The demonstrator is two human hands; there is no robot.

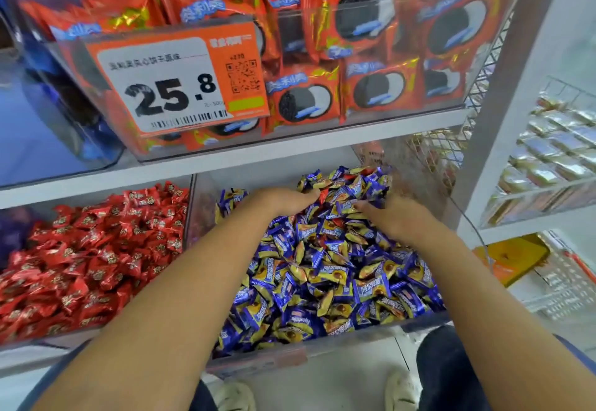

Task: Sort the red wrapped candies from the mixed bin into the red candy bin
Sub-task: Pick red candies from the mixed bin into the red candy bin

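Note:
The mixed bin (322,351) is a clear box heaped with blue and yellow wrapped candies. A few red wrapped candies (324,194) show at the back of the heap. My left hand (283,200) lies on the pile at the back, its fingers reaching right and touching the red candy. My right hand (392,219) rests palm down on the pile opposite it, with its fingertips pushed in among the wrappers. Neither hand plainly holds a candy. The red candy bin (188,217), full of red wrapped candies, stands directly left of the mixed bin.
A shelf board runs just above both bins, carrying a clear box of red cookie packs (371,88) and a price tag (174,82). A white upright post (503,120) and wire racks stand to the right. My shoes (235,397) show on the floor below.

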